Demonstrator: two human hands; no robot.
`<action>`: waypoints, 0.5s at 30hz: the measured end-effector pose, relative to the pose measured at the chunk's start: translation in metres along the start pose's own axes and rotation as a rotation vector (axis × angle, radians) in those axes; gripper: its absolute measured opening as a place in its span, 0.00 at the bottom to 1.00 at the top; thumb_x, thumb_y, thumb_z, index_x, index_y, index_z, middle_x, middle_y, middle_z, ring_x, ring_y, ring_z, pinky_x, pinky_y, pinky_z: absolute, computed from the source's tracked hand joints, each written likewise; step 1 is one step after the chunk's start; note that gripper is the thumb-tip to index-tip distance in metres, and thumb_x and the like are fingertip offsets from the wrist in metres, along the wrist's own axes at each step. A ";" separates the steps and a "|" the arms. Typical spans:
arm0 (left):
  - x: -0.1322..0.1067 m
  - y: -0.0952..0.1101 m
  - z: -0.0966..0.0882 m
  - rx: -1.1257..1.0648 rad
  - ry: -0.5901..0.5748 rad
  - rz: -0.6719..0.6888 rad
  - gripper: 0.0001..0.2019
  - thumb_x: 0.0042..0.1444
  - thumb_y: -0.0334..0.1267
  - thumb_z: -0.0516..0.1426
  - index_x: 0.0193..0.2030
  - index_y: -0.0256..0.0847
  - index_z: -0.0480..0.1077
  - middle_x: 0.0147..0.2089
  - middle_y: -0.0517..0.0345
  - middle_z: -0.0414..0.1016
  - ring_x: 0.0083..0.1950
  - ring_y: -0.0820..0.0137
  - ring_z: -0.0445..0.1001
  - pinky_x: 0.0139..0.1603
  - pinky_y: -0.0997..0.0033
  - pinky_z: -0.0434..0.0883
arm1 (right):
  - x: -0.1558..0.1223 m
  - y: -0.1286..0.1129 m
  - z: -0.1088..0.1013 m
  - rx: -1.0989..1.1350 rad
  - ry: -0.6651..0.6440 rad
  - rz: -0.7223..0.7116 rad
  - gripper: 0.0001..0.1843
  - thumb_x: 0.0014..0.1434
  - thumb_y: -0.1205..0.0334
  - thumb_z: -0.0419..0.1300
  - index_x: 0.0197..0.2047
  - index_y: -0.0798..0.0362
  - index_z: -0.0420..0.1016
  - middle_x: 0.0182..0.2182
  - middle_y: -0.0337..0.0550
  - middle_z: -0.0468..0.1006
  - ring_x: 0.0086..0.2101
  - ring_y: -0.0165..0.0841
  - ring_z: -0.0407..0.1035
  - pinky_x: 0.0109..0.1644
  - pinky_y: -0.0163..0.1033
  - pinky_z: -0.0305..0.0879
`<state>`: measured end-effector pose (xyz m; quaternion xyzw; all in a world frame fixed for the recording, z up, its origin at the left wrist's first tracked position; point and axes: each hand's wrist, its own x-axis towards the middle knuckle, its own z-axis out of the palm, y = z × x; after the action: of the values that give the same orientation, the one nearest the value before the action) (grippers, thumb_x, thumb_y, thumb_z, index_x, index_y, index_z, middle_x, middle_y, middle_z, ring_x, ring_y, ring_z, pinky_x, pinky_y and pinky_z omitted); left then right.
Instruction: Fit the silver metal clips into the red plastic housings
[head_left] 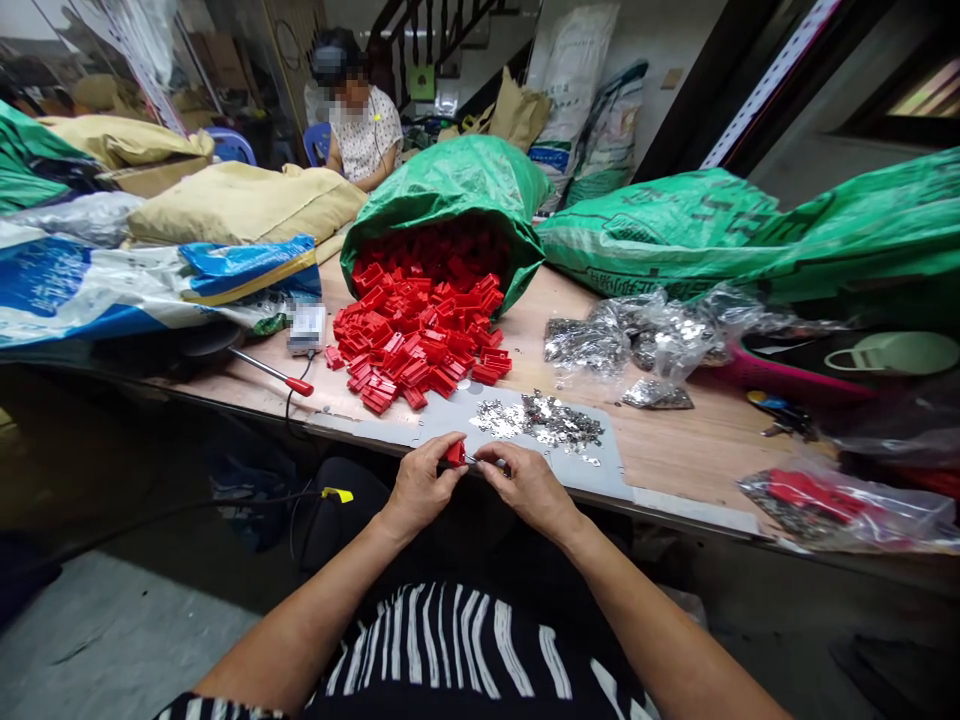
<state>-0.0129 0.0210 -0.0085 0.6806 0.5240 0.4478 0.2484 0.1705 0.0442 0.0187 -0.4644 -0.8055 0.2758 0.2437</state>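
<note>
Between the thumb and fingers of my left hand [425, 478] is a small red plastic part [455, 453], held just off the table's front edge. My right hand [525, 482] pinches a small metal piece [471, 460] against the red part's right side; its full shape is hidden by my fingers. Just beyond my hands, loose shiny metal pieces [551, 420] lie spread on a grey mat [611, 455]. Behind them, a heap of red plastic parts [420, 340] spills from the mouth of a green woven sack [457, 175].
Clear bags of metal pieces [649, 340] lie on the right of the table [675, 450], near a pink basket [795, 375]. A red-tipped metal lever [274, 372] juts out at left. Another person [364, 125] sits across the table, behind tan sacks [240, 205].
</note>
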 end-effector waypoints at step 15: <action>0.015 -0.011 -0.004 -0.010 -0.055 0.042 0.22 0.50 0.30 0.62 0.54 0.48 0.72 0.48 0.54 0.80 0.49 0.62 0.77 0.53 0.60 0.72 | 0.009 0.003 -0.002 -0.065 -0.035 -0.029 0.09 0.59 0.66 0.56 0.39 0.50 0.78 0.36 0.42 0.79 0.37 0.34 0.72 0.44 0.38 0.65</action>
<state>-0.0210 0.0385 -0.0104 0.7023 0.5004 0.4366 0.2565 0.1694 0.0541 0.0194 -0.4553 -0.8250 0.2538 0.2185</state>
